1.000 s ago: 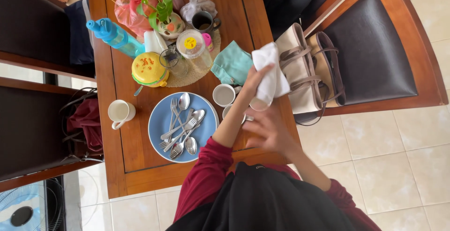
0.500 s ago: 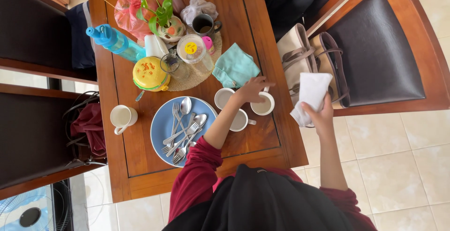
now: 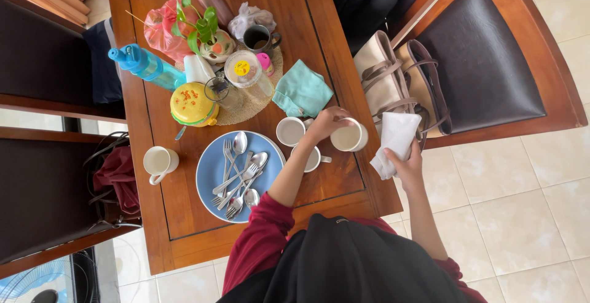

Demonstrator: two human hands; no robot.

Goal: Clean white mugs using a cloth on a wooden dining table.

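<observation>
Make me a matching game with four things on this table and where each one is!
Things:
1. forks and spoons
2. white cloth
3. teal cloth
4. white cup

Places:
A. held in the right hand, off the table's edge
B. lying flat beside the round woven mat
C. piled on the blue plate
D. gripped at its rim by the left hand

Pairs: 1-C, 2-A, 3-B, 4-D

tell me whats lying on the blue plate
On the blue plate lies a loose pile of metal spoons and forks, crossing each other. The plate surface beneath the pile is covered, so anything under the cutlery cannot be seen.
</observation>
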